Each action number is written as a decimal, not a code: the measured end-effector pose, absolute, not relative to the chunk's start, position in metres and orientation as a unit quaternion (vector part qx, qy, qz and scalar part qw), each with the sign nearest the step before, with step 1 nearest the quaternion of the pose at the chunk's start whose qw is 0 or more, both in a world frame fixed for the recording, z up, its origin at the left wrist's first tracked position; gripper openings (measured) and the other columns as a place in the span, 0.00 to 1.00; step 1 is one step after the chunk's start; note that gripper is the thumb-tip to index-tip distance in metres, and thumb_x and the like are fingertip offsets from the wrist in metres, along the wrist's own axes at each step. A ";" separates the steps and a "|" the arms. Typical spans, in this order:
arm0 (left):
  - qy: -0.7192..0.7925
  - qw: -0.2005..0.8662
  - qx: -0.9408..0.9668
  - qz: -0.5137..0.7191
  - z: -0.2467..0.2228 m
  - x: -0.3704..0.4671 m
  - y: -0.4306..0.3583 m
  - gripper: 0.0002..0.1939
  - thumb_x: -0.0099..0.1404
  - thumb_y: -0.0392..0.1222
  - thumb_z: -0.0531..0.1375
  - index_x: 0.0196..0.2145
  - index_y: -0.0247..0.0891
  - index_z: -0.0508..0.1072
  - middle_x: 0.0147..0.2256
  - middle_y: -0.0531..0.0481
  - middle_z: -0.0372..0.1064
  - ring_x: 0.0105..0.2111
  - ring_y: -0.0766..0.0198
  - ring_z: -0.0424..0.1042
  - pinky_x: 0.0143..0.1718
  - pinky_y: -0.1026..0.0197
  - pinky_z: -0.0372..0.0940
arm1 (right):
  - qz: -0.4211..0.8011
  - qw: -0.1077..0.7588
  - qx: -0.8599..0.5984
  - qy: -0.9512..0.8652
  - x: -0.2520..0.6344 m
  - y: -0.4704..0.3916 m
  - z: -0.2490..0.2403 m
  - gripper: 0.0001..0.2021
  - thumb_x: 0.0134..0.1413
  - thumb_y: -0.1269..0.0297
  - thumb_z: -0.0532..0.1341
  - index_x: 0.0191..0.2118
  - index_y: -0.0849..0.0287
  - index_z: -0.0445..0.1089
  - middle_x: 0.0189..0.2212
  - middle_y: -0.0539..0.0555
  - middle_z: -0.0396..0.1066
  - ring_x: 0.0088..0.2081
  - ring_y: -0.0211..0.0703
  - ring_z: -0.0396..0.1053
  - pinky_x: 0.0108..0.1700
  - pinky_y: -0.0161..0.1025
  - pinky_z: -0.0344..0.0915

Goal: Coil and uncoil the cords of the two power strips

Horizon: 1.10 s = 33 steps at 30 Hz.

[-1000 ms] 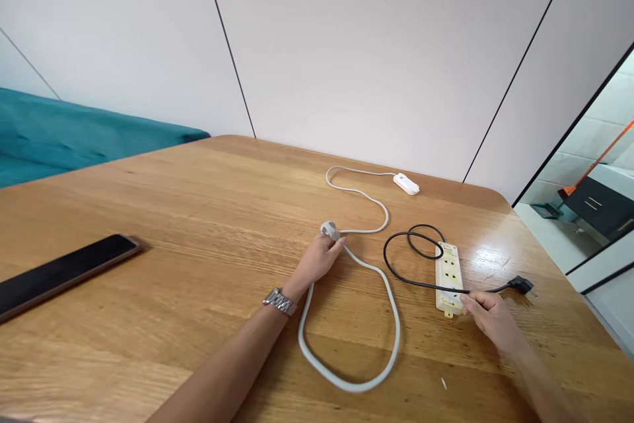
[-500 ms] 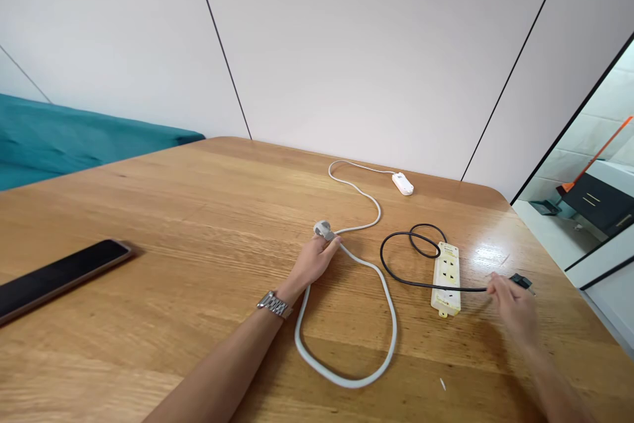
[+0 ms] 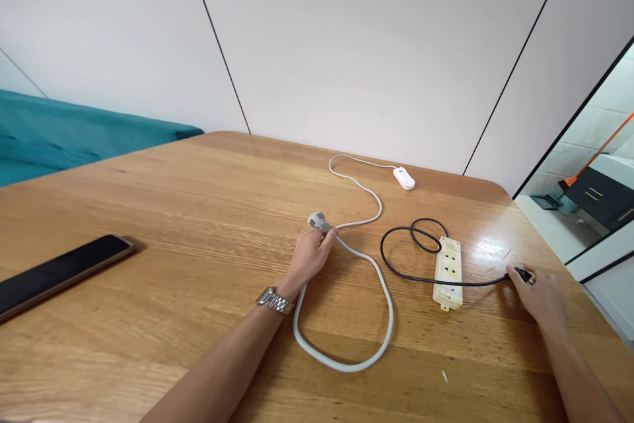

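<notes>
My left hand (image 3: 311, 253), with a metal watch on its wrist, is closed on the grey plug (image 3: 318, 221) of a white cable. That cable (image 3: 387, 317) loops on the wooden table and winds back to a small white power strip (image 3: 404, 178). At the right, my right hand (image 3: 541, 292) is closed around a black plug (image 3: 523, 274). Its black cord (image 3: 475, 284) crosses over a yellowed white power strip (image 3: 448, 288) and coils to the left of it.
A dark phone (image 3: 64, 271) lies on the table (image 3: 198, 212) at the left. Behind are a teal sofa (image 3: 89, 136) and a pale panelled wall. An orange-handled broom (image 3: 601, 149) stands beyond the doorway at the right. A small white scrap (image 3: 444, 376) lies near the front.
My right hand has moved right along the black cord from behind the plug to the plug itself. My left hand and the grey plug have shifted slightly left.
</notes>
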<state>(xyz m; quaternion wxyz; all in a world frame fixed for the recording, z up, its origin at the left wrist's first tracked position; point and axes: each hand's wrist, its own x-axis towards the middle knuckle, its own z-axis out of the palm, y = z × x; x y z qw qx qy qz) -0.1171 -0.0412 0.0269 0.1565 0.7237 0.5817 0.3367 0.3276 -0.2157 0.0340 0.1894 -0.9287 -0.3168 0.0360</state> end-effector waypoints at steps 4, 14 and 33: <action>0.589 0.117 0.730 0.326 0.032 -0.115 -0.045 0.21 0.64 0.52 0.48 0.18 0.40 0.59 0.20 0.49 0.63 0.23 0.62 0.63 0.28 0.61 0.54 | 0.046 0.182 -0.935 -0.301 0.331 -0.215 0.035 0.40 0.51 0.34 0.48 0.59 0.61 0.64 0.56 0.73 0.61 0.52 0.72 0.66 0.48 0.65 0.64; 0.605 0.168 0.718 0.299 0.040 -0.112 -0.050 0.22 0.62 0.54 0.47 0.16 0.40 0.56 0.17 0.51 0.59 0.20 0.63 0.60 0.26 0.62 0.51 | -0.048 0.276 -0.913 -0.295 0.332 -0.218 0.038 0.31 0.57 0.44 0.43 0.48 0.62 0.71 0.49 0.70 0.69 0.46 0.63 0.69 0.42 0.52 0.64; 0.621 0.156 0.713 0.285 0.044 -0.111 -0.054 0.24 0.62 0.56 0.48 0.15 0.40 0.58 0.16 0.51 0.59 0.20 0.63 0.61 0.25 0.62 0.50 | -0.105 0.430 -0.830 -0.339 0.325 -0.220 0.041 0.22 0.49 0.45 0.53 0.14 0.55 0.57 0.15 0.53 0.64 0.22 0.42 0.59 0.28 0.39 0.55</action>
